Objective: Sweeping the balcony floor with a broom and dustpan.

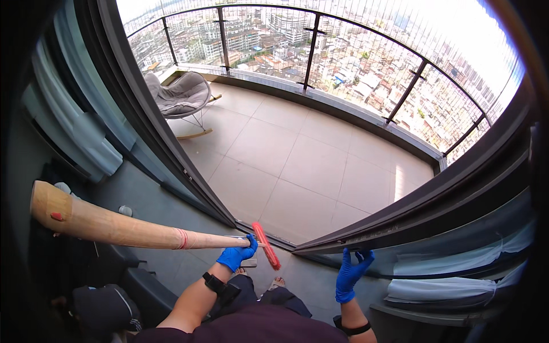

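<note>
At seven o'clock the blue-gloved left hand has its fingers closed around a pale pole running from nine o'clock toward a red head at six, while the right hand, at five, holds its fingers parted beside the dark door frame, contact unclear.

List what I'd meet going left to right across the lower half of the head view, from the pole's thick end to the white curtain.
Pole's thick end → left gloved hand → red bar → right gloved hand → white curtain.
</note>
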### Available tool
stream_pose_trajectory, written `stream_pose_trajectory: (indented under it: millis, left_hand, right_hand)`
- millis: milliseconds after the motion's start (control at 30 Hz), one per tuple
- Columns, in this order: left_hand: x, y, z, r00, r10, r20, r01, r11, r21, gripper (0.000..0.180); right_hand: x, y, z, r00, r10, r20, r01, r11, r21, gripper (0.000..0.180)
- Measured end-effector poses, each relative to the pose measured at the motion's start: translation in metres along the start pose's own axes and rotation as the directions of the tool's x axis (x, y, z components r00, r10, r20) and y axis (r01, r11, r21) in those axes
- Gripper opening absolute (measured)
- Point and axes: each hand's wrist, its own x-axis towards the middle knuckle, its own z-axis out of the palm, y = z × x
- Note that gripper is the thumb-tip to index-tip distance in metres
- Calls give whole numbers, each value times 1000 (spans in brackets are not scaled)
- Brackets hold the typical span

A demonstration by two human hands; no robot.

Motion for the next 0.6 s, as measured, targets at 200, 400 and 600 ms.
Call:
stream_pose_trajectory:
  millis: [200, 400, 600]
  left_hand:
    - [6, -46, 56, 977, -195, -89, 206, 968, 142, 31]
    - [50, -54, 130, 986, -147, -82, 162, 965, 208, 32]
    - [85, -73, 216, 974, -152, -169, 192, 947, 256, 34]
  right_hand:
    - [9, 29, -28, 1000, -20, 8, 21, 995, -101, 46]
    - [-3, 35, -34, 986, 153, -65, -159, 983, -94, 73]
    - [-7, 26, -28, 965, 69, -255, -146, 943, -298, 78]
